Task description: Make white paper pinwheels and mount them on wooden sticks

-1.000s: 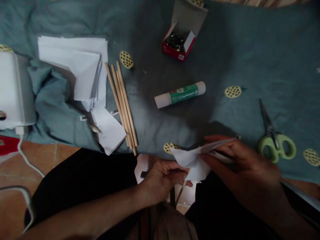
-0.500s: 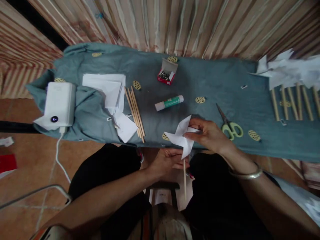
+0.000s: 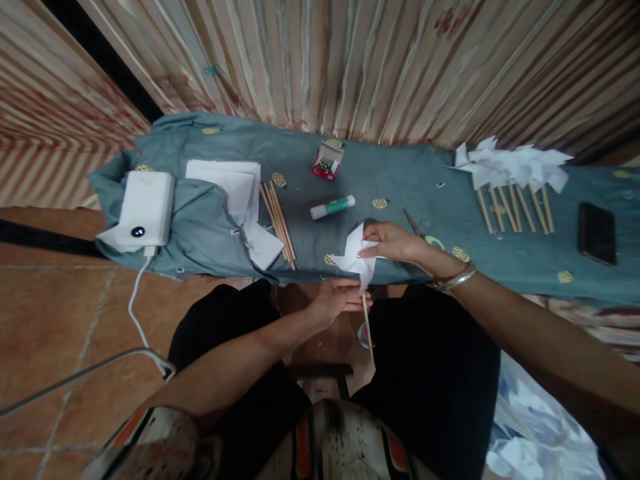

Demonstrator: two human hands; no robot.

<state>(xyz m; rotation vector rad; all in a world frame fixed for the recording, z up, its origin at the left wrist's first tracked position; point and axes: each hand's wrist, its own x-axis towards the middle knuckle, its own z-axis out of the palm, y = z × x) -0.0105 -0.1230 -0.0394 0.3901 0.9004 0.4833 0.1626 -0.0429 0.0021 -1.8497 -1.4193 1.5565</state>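
Right hand point(image 3: 387, 241) fingers pinch paper pinwheel point(image 3: 353, 252), left hand point(image 3: 336, 300) fingers grip its stick point(image 3: 368, 327). Probably assembly/check step; next move needs stick steady.

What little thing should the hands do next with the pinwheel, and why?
Maybe the right hand should gently press the middle of the paper pinwheel while the left hand steadies the stick. The right hand is pinching the paper pinwheel near its middle, and the left hand is beside the top of the stick.
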